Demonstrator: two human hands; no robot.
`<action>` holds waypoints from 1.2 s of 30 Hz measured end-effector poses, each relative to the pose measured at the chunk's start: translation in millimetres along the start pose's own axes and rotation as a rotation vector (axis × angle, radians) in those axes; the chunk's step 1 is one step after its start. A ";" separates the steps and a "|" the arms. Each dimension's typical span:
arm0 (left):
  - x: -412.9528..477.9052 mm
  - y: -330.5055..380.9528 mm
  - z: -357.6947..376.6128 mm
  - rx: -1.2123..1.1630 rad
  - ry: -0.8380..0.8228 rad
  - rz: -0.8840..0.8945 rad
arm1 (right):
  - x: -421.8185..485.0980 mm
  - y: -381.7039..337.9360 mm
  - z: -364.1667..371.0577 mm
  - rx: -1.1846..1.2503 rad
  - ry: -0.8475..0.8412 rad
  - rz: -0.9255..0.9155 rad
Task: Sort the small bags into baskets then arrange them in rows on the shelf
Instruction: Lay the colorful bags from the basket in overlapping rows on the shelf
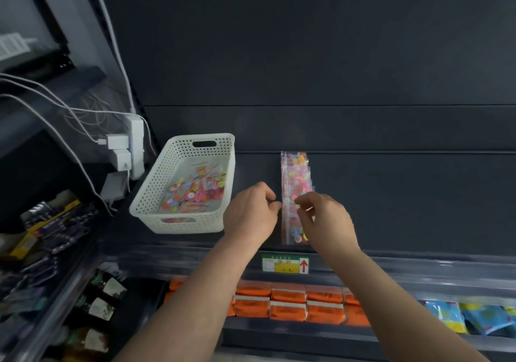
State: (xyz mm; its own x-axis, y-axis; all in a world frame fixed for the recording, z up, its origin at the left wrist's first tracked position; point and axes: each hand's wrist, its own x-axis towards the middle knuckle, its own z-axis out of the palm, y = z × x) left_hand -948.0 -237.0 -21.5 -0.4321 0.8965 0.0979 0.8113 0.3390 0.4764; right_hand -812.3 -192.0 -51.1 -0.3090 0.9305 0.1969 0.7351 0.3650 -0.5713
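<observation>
Reaching right of the white perforated basket (150,194), which holds loose button bags (192,194) on the dark shelf (405,199). Curls left hand (251,213) against the bag row (296,171), just right of the basket; grip impossible to tell. Pinches the front bag (290,223) with right hand (325,219), farther right.
</observation>
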 end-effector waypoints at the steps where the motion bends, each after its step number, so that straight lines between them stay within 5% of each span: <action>1: 1.1 -1.3 -6.5 0.005 0.019 0.005 | 2.8 -6.6 -0.1 -0.046 -0.009 -0.047; 7: 19.3 -47.4 -49.4 0.078 0.146 -0.103 | 19.1 -49.5 14.7 -0.195 -0.014 -0.259; 12: 47.6 -101.8 -62.8 0.147 0.003 -0.227 | 32.4 -76.8 36.4 -0.182 -0.006 -0.311; 19: 94.5 -118.3 -52.7 0.147 -0.073 -0.156 | 52.8 -97.7 56.5 -0.112 -0.011 -0.353; 29: 129.6 -122.8 -33.9 0.202 -0.188 -0.021 | 61.4 -107.0 53.8 -0.075 -0.127 -0.216; 33: 128.7 -126.8 -55.0 -0.008 -0.047 0.004 | 67.9 -107.4 56.9 -0.008 -0.112 -0.126; 36: 122.6 -120.3 -69.4 -0.255 -0.009 0.056 | 72.9 -111.5 59.9 0.267 -0.097 0.006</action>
State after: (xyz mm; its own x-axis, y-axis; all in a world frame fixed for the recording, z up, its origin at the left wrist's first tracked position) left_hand -1125.9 -187.6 -6.2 -0.3850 0.9146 0.1233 0.7081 0.2070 0.6751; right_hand -952.8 -166.8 -20.8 -0.3707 0.9205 0.1234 0.5561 0.3264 -0.7643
